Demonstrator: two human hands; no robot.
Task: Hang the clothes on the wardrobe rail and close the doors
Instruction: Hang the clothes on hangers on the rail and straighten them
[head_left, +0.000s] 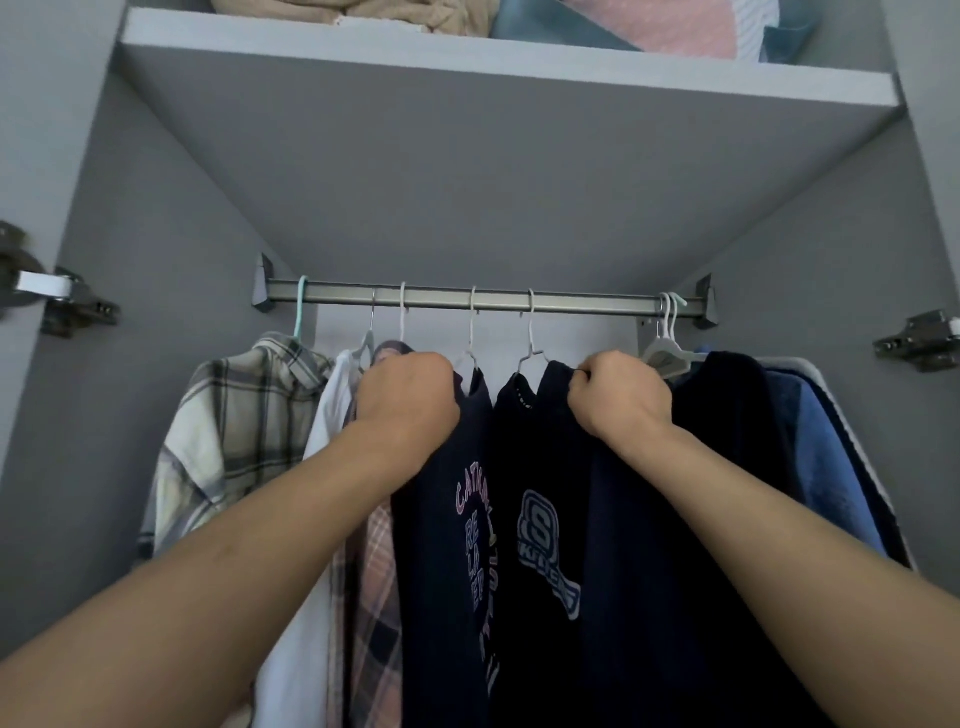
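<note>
Both hands reach up under the rail (483, 300). The right hand (618, 397) pinches the shoulder of a dark logo shirt (545, 519) hanging on a white hanger (531, 343). The left hand (408, 400) is curled round the shoulder of a navy lettered shirt (441, 545) beside it. A plaid shirt (234, 431) hangs far left, blue clothes (821, 457) far right. Folded items lie on the shelf (467, 57) above.

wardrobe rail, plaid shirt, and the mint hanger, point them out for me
wardrobe rail (441, 298), head view, bare stretch of bar
plaid shirt (244, 415), head view, its front panel
mint hanger (301, 306), head view, hook below the rail
</note>
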